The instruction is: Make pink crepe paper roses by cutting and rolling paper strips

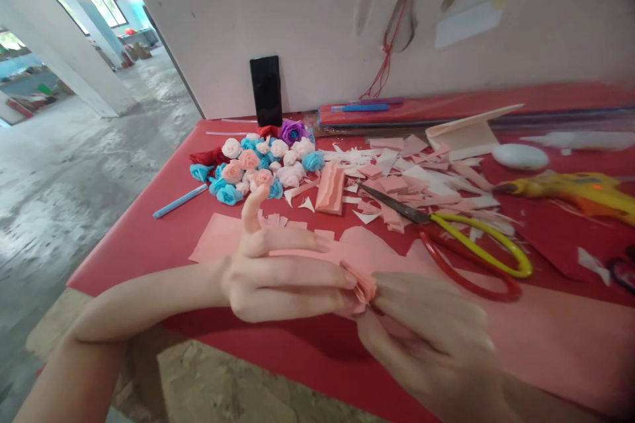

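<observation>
My left hand [278, 274] and my right hand [431, 337] meet over the near edge of the red table [149, 244]. Between their fingertips sits a small rolled pink crepe paper piece [364, 285], pinched from both sides. My left thumb sticks up; the other left fingers stretch toward the roll. My right hand is blurred by motion, fingers curled round the roll. A long pink paper strip [377, 248] lies flat just behind the hands.
A pile of small paper roses [258, 165] in white, pink, blue and purple lies at the back left. Scissors [461, 244] with red and yellow handles, a yellow glue gun [575, 190], paper scraps [421, 178], a blue pen [179, 201] and a standing black phone [266, 90] are on the table.
</observation>
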`<state>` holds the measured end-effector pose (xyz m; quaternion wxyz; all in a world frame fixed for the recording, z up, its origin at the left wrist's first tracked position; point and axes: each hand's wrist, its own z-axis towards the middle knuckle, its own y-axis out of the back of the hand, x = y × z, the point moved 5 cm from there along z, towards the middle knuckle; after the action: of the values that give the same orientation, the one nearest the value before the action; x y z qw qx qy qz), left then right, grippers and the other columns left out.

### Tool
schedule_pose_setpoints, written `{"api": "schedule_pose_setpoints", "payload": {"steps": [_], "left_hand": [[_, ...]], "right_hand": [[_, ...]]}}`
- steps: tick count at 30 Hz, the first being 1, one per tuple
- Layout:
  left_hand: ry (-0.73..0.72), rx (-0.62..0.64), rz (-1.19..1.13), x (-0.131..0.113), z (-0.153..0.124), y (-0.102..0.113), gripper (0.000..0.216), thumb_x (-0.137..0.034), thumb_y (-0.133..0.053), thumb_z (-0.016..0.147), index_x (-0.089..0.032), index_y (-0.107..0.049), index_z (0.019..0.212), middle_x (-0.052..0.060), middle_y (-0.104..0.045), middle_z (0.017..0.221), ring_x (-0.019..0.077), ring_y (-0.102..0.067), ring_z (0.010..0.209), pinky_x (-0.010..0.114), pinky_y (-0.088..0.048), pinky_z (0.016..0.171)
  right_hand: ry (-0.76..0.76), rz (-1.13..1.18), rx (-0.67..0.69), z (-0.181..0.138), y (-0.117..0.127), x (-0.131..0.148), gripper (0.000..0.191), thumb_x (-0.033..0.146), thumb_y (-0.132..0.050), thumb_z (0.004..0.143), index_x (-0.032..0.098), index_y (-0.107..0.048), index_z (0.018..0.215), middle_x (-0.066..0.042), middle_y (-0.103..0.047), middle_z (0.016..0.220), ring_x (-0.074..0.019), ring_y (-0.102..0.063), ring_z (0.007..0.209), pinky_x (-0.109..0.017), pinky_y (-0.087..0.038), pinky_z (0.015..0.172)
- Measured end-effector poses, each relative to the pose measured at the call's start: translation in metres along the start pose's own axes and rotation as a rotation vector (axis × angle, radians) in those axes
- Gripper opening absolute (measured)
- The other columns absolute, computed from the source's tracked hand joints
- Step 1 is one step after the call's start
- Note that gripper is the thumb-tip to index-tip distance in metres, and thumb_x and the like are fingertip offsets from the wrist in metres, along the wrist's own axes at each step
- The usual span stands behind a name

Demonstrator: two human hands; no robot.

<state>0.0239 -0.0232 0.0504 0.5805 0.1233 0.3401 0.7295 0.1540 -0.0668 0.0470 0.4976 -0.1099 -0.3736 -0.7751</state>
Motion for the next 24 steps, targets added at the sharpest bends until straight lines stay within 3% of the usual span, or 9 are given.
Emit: {"api": "schedule_pose_setpoints", "payload": {"steps": [2, 4, 10, 13, 17, 21, 24], "left_hand": [[-0.217, -0.13, 0.052, -0.014, 0.005, 0.01, 0.008, -0.028, -0.059, 0.076, -0.034, -0.061, 0.073, -0.013, -0.066, 0.065, 0.0095, -0.061, 0.073, 0.039, -0.026, 0.11], [-0.312, -0.223, 0.088, -0.02, 0.006, 0.016, 0.01, -0.023, -0.06, 0.076, -0.03, -0.062, 0.07, -0.013, -0.068, 0.07, 0.0092, -0.061, 0.071, 0.037, -0.027, 0.11], [-0.277, -0.21, 0.143, -0.021, 0.009, 0.016, 0.008, -0.024, -0.061, 0.075, -0.029, -0.064, 0.071, -0.014, -0.068, 0.066, 0.009, -0.058, 0.06, 0.037, -0.033, 0.108], [-0.257, -0.244, 0.151, -0.022, 0.014, 0.02, 0.009, -0.024, -0.06, 0.076, -0.028, -0.063, 0.069, -0.014, -0.067, 0.061, 0.0083, -0.056, 0.055, 0.037, -0.034, 0.108], [-0.321, -0.154, 0.183, -0.024, 0.018, 0.016, 0.016, -0.025, -0.059, 0.077, -0.028, -0.062, 0.062, -0.014, -0.064, 0.053, 0.0079, -0.055, 0.052, 0.037, -0.036, 0.106], [-0.241, -0.227, 0.171, -0.02, 0.015, 0.018, 0.011, -0.023, -0.06, 0.076, -0.029, -0.062, 0.067, -0.013, -0.066, 0.06, 0.0092, -0.056, 0.058, 0.04, -0.034, 0.107], [-0.323, -0.209, 0.187, -0.023, 0.015, 0.018, 0.018, -0.022, -0.057, 0.078, -0.031, -0.062, 0.063, -0.015, -0.066, 0.058, 0.0083, -0.054, 0.053, 0.038, -0.037, 0.105]], "right_hand": [[0.011, 0.003, 0.008, 0.0, 0.0, 0.001, 0.023, 0.003, -0.045, 0.075, 0.016, -0.048, 0.056, 0.002, -0.052, 0.048, -0.0066, -0.047, 0.042, -0.02, -0.035, 0.041], [0.019, -0.002, -0.004, 0.001, 0.001, 0.002, 0.024, 0.003, -0.045, 0.075, 0.016, -0.047, 0.056, 0.003, -0.051, 0.046, -0.0062, -0.044, 0.041, -0.02, -0.034, 0.04], [0.019, -0.025, 0.0, 0.001, 0.001, 0.003, 0.023, 0.003, -0.045, 0.074, 0.017, -0.047, 0.056, 0.002, -0.052, 0.048, -0.0072, -0.047, 0.042, -0.02, -0.036, 0.041], [0.012, -0.016, 0.005, 0.001, 0.001, 0.001, 0.025, 0.002, -0.044, 0.074, 0.017, -0.044, 0.054, 0.004, -0.046, 0.044, -0.0062, -0.041, 0.04, -0.02, -0.032, 0.039], [0.006, -0.023, -0.007, 0.001, 0.0, -0.001, 0.026, 0.002, -0.044, 0.074, 0.017, -0.042, 0.053, 0.005, -0.04, 0.043, -0.0056, -0.037, 0.04, -0.02, -0.032, 0.04], [0.01, -0.009, -0.006, -0.001, -0.001, 0.0, 0.025, 0.003, -0.045, 0.075, 0.017, -0.044, 0.054, 0.003, -0.045, 0.045, -0.006, -0.04, 0.04, -0.02, -0.032, 0.04], [0.014, -0.012, -0.012, -0.001, -0.001, 0.001, 0.025, 0.003, -0.045, 0.075, 0.017, -0.045, 0.054, 0.003, -0.047, 0.045, -0.0065, -0.042, 0.04, -0.021, -0.033, 0.04]]}}
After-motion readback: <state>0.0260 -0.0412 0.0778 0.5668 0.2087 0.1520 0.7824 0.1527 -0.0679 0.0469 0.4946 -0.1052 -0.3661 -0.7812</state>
